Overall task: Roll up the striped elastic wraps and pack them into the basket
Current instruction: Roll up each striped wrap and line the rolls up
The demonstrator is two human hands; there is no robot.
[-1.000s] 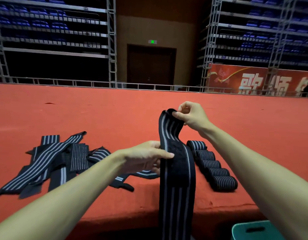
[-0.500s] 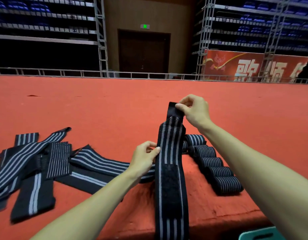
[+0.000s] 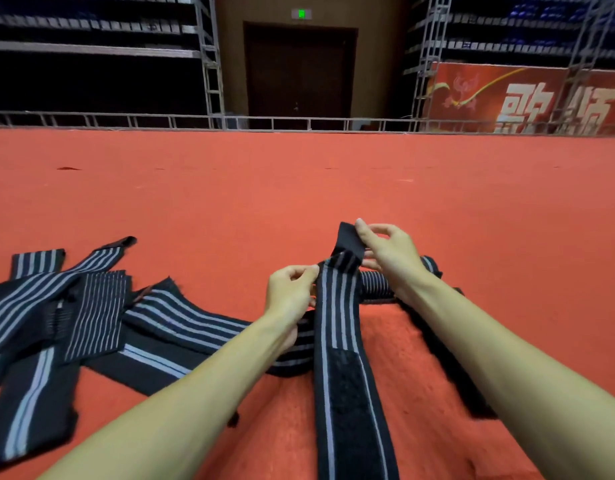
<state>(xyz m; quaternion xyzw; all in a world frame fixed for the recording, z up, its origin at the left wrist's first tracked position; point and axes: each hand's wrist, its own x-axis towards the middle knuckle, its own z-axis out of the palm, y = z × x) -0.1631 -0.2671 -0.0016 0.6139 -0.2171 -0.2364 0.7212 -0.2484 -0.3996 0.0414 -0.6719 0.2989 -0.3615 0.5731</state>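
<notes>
A long black wrap with grey stripes (image 3: 337, 327) runs from the bottom edge up to both hands. My right hand (image 3: 385, 254) pinches its plain black top end, folded over. My left hand (image 3: 292, 289) pinches the wrap's left edge just below. A rough black fastening patch lies lower on the strip. Rolled wraps (image 3: 375, 285) lie behind my right forearm, mostly hidden. Several unrolled striped wraps (image 3: 91, 306) are heaped flat at the left. The basket is out of view.
Everything lies on a wide red carpeted platform (image 3: 299, 188). A metal rail (image 3: 160, 119) lines its far edge, with scaffolding, a dark door and a red banner (image 3: 524, 98) beyond.
Both hands have come lower and nearer the carpet. My left hand moved up the strip to just below the right. The view tilted down, and the basket corner left the frame.
</notes>
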